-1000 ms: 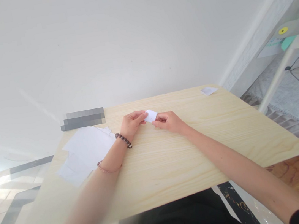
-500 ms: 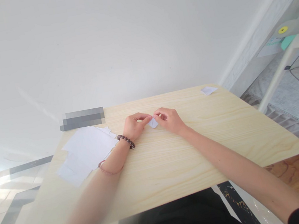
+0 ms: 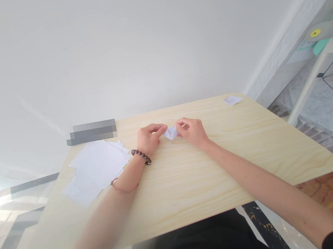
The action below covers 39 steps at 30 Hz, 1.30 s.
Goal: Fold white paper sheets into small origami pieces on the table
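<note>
A small folded piece of white paper [image 3: 171, 133] is stretched between my two hands, over the middle of the wooden table [image 3: 178, 191]. My left hand [image 3: 151, 138] pinches its left corner between thumb and fingertips. On the opposite corner, my right hand [image 3: 191, 130] has the same kind of pinch. Creases show on the paper's face, and its corners are covered by my fingers. Left of my left wrist lies a loose pile of white paper sheets [image 3: 96, 167].
Another folded piece of white paper [image 3: 232, 100] lies at the table's far right corner. A blurred-out dark block [image 3: 92, 132] is at the far left, by the white wall [image 3: 138, 39]. A pale metal frame [image 3: 310, 84] stands right of the table.
My hands have moved slightly apart, drawing the corners of the folded paper outward. It now looks wider, with its folds spread. The pile and far right paper have not moved.
</note>
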### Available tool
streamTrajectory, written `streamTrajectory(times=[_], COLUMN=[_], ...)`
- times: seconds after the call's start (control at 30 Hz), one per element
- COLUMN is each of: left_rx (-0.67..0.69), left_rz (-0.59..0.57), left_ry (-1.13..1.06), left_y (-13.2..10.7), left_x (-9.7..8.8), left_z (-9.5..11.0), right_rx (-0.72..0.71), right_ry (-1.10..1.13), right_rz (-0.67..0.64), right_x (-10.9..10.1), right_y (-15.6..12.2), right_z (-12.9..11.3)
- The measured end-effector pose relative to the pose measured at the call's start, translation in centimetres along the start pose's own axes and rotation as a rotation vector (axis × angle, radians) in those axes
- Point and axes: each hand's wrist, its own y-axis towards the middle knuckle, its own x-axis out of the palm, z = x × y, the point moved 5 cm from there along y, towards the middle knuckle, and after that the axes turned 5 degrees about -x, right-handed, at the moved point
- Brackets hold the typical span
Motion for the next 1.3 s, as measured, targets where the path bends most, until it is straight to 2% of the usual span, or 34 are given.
streamTrajectory(times=[0.23,0.47,0.57,0.67,0.77,0.93,1.3], left_rx=[0.002,0.021,0.042,0.087,0.174,0.31,0.193], left_rz=[0.033,-0.086,-0.088,-0.076,-0.115,-0.164,-0.026], left_ry=[-0.263,-0.363,-0.278,-0.058,0.162,0.283,0.333], left_y=[0.5,0.5,0.3,0.0,-0.5,-0.7,0.2], left_x=[-0.5,0.2,0.3,0.2,0.3,0.6,-0.3], left_z=[-0.4,-0.3,-0.1,0.3,1.0,1.5,-0.3], right_rx=[0.08,0.085,0.079,0.028,-0.025,-0.062,-0.058], right_ry=[0.244,0.33,0.296,0.228,0.172,0.132,0.203], right_rz=[0.029,0.07,0.053,0.021,-0.01,-0.018,-0.086], right_x=[-0.1,-0.2,-0.2,-0.2,-0.1,-0.2,0.2], right_y=[0.2,0.2,0.2,0.1,0.0,0.0,-0.1], right_z=[0.7,1.2,1.1,0.6,0.0,-0.4,-0.1])
